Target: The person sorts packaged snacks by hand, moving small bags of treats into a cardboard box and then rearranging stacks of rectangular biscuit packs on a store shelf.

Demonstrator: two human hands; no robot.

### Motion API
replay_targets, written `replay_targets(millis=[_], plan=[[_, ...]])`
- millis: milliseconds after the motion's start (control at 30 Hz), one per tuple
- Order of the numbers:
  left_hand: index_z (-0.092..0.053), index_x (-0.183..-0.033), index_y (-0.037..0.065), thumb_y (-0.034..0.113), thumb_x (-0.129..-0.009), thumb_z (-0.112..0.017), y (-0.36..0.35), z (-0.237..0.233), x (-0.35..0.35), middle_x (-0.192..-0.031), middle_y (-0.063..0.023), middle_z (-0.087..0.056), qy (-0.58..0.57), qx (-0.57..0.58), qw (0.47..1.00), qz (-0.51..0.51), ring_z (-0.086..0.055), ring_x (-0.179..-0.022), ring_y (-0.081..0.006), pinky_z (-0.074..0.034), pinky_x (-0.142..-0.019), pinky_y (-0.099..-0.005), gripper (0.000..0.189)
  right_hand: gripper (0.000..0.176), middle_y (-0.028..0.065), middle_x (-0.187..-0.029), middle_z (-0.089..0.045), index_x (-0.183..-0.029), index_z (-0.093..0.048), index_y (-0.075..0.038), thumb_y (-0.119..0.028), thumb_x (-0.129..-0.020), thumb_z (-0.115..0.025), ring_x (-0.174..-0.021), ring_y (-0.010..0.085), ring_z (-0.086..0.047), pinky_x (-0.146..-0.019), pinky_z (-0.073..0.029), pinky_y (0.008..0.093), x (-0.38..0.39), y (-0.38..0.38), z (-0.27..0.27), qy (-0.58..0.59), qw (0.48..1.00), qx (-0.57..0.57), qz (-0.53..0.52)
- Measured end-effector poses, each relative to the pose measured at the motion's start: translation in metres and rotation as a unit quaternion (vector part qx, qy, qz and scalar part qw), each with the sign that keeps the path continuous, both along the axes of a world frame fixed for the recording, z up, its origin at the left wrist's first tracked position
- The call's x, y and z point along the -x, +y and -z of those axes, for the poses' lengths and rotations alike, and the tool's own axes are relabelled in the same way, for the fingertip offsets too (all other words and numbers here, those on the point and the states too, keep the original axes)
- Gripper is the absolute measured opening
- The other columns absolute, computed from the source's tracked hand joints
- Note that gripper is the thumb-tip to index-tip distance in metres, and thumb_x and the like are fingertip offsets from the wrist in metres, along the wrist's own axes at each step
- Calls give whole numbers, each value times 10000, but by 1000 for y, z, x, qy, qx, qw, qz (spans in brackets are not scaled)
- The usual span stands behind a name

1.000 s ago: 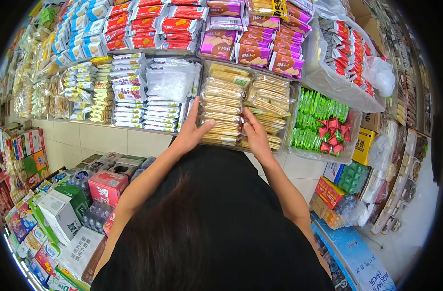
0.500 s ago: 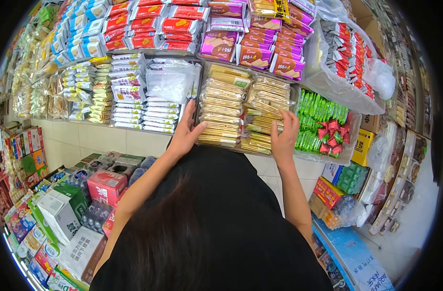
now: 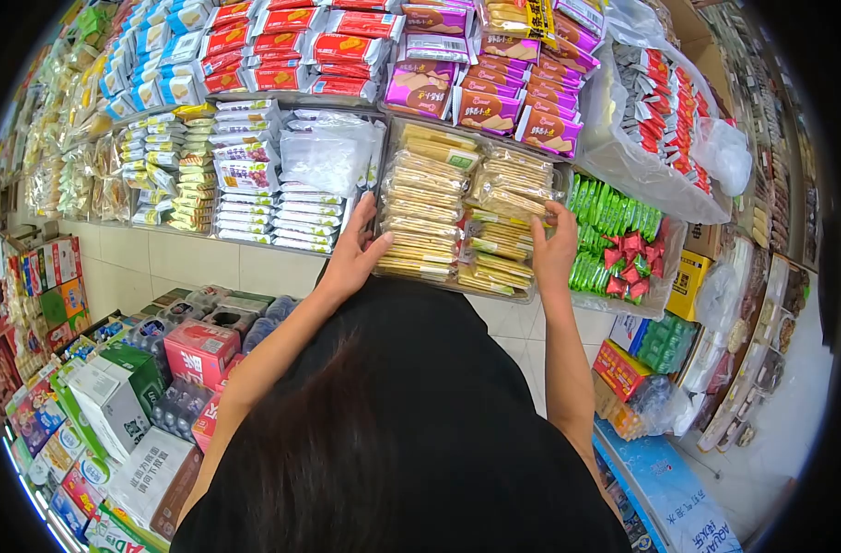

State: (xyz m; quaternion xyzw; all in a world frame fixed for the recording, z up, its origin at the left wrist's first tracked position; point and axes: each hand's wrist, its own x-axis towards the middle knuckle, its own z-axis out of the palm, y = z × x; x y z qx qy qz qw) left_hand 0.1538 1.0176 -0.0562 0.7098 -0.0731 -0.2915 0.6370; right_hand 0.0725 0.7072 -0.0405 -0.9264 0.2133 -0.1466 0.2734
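Observation:
My left hand (image 3: 354,253) lies along the left wall of a clear plastic bin (image 3: 450,284), its fingers stretched upward and thumb apart over the edge of the packs. The bin holds two columns of thin, clear-wrapped biscuit packs (image 3: 423,205). In the right column, upper packs (image 3: 513,184) sit stacked while lower ones (image 3: 496,247) lie slightly slanted. At the bin's right side is my right hand (image 3: 555,249), thumb and fingers apart, fingertips right beside the upper packs. Neither hand has lifted a pack.
Green-wrapped snacks (image 3: 588,217) and red-wrapped pieces (image 3: 630,261) fill the bin on the right. White packets (image 3: 305,217) sit in the left bin. Purple wafer packs (image 3: 487,109) and red packets (image 3: 345,48) line the row behind. Boxes (image 3: 199,350) and bottles stand on the floor at left.
My right hand has shifted slightly right and up, off the lower right packs toward the bin's edge. The upper right packs look more evenly stacked. My left hand stays in place.

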Motion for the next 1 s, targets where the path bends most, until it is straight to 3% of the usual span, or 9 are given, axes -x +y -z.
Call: replay_targets(millis=[33,467,667,833,900,967,1000], plan=[[-150,-1464,-8,224,-910,-592,0,-1,0,-1478,-223,-260,0,0,1000,-1,-279,-1370,-296,-314,-1053,-394,745,307,113,-977,-582,-1073,-569,-36,-80,-791,-681,-876,258,-556,-807,-435,379,0,1,1,-5,996,-77,31],[-156,-1460,-22,217,-903,-606,-2,-4,2,-1471,-226,-272,11,4,1000,-10,-298,-1355,-285,-335,-1033,-362,754,308,105,-980,-618,-1131,-524,10,-71,-855,-631,-852,173,-595,-787,-485,299,1,-12,11,-36,969,-232,77],[-164,-1457,-24,215,-900,-614,-2,-1,3,-1461,-246,-277,-2,11,1000,-15,-333,-1330,-273,-346,-1024,-360,755,315,108,-1055,-605,-1186,-514,-2,-47,-877,-553,-888,182,-578,-814,-467,319,10,-13,11,-43,979,-186,78],[-203,-1452,-5,220,-900,-611,-1,-6,4,-1451,-247,-291,18,16,1000,-20,-336,-1327,-277,-342,-1027,-363,723,321,109,-1087,-599,-1203,-507,-11,-61,-887,-517,-894,191,-565,-824,-454,326,21,-18,23,-37,974,-211,76],[-236,-1440,-11,215,-901,-608,0,-5,5,-1433,-247,-320,4,10,999,-35,-356,-1313,-275,-355,-1018,-368,693,334,83,-1105,-591,-1222,-495,-18,-65,-893,-521,-880,139,-547,-782,-442,279,26,-19,29,-31,976,-198,79],[-276,-1423,-8,208,-901,-604,4,-4,6,-1397,-235,-369,-14,19,999,-45,-381,-1294,-270,-376,-1001,-367,653,323,88,-1111,-584,-1214,-496,-15,-78,-897,-516,-893,153,-548,-798,-437,292,30,-17,31,-27,975,-204,79],[-392,-1362,8,184,-901,-593,3,-5,7,-1305,-203,-461,-38,29,996,-80,-451,-1216,-248,-405,-964,-358,532,317,102,-1121,-568,-1205,-502,-13,-78,-895,-512,-927,178,-544,-816,-438,314,30,-14,30,-25,979,-187,80]])
